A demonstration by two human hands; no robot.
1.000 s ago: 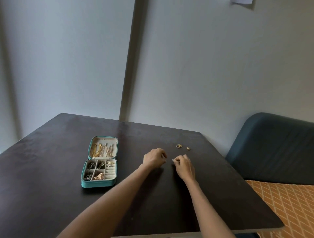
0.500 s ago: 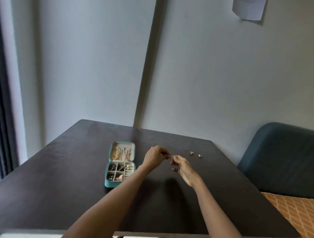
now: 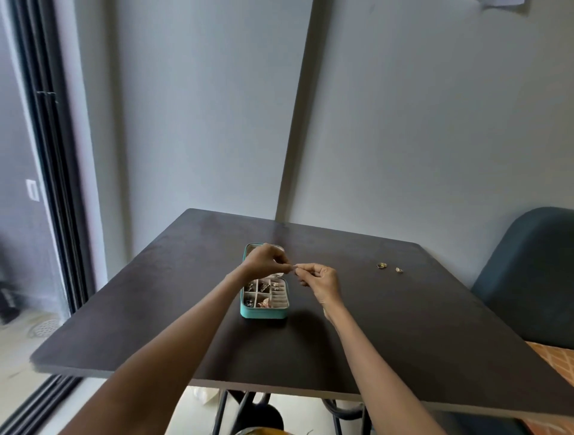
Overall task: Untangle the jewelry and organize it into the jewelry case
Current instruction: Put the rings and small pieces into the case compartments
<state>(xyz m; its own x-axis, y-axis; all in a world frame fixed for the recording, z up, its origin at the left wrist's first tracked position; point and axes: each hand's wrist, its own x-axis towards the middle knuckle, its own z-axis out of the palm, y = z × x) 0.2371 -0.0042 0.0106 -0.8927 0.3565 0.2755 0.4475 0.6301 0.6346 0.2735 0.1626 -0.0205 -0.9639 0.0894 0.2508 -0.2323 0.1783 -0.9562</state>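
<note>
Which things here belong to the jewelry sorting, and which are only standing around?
Belongs to the job:
jewelry case, open
two small gold pieces on the table
tiny piece pinched between left hand and right hand

Just there:
table
blue chair
paper on wall

dark brown square table on black metal legs, set near a corner of plain pale grey walls. dark sliding-door frame at left, pale floor with a round drain beyond. teal upholstered chair at right; soft daylight from left.
</note>
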